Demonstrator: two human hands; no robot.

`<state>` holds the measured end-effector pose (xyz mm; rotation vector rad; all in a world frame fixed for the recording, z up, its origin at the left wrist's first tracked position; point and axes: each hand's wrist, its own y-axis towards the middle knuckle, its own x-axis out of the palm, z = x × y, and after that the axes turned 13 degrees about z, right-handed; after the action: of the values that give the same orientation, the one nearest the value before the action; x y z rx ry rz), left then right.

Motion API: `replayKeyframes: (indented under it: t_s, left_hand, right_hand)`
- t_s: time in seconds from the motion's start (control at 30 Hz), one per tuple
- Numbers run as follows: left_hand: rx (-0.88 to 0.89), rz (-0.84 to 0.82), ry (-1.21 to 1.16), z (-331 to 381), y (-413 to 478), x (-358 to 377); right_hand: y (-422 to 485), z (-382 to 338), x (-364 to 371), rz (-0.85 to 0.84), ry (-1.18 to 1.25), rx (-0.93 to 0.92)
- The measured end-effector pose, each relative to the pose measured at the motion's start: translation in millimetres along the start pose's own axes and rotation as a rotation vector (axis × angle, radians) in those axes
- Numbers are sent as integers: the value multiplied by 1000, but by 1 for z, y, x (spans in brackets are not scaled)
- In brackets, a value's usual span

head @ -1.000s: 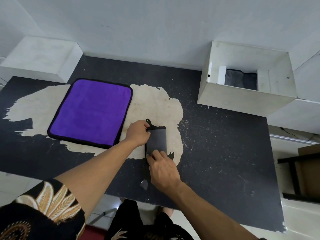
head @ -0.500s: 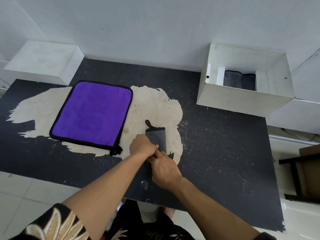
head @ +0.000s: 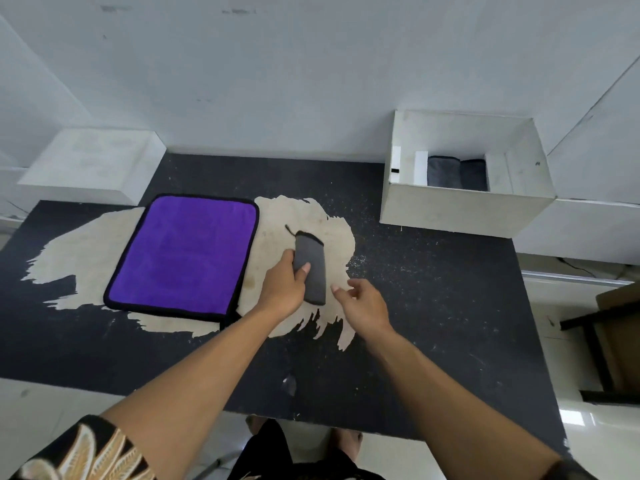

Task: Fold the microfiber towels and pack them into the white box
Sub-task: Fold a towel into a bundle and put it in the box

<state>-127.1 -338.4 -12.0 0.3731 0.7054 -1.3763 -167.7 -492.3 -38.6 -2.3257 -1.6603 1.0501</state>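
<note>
A grey towel (head: pixel 313 263), folded into a narrow bundle with a black loop at its far end, lies on the worn middle of the black table (head: pixel 433 306). My left hand (head: pixel 284 285) grips its left side, thumb on top. Just to the right of the bundle my right hand (head: pixel 363 303) hovers with fingers apart and nothing in them. A purple towel (head: pixel 183 254) with black trim lies flat to the left. At the back right stands the white box (head: pixel 464 209), with two folded grey towels (head: pixel 457 173) inside.
A closed white box (head: pixel 90 168) sits at the table's back left against the wall. A dark chair frame (head: pixel 602 341) stands on the floor past the table's right edge. The table's front edge is near my body.
My right hand has come off the grey bundle and moved right, fingers spread. My left hand has shifted onto the bundle's side and closed on it. The bundle now lies tilted.
</note>
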Motion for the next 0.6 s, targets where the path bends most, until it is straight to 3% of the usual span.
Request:
replayKeyframes:
  t_s: [0.1, 0.23, 0.4, 0.6]
  left_hand:
    - [118, -68, -92, 31, 3, -14]
    - [238, -111, -140, 66, 9, -28]
    - [304, 25, 33, 93, 26, -41]
    - [416, -192, 44, 104, 38, -45]
  right_hand:
    - [9, -26, -11, -184, 359, 228]
    - [10, -64, -31, -300, 808, 202]
    - [10, -92, -35, -107, 921, 35]
    - [-1, -98, -38, 112, 978, -2]
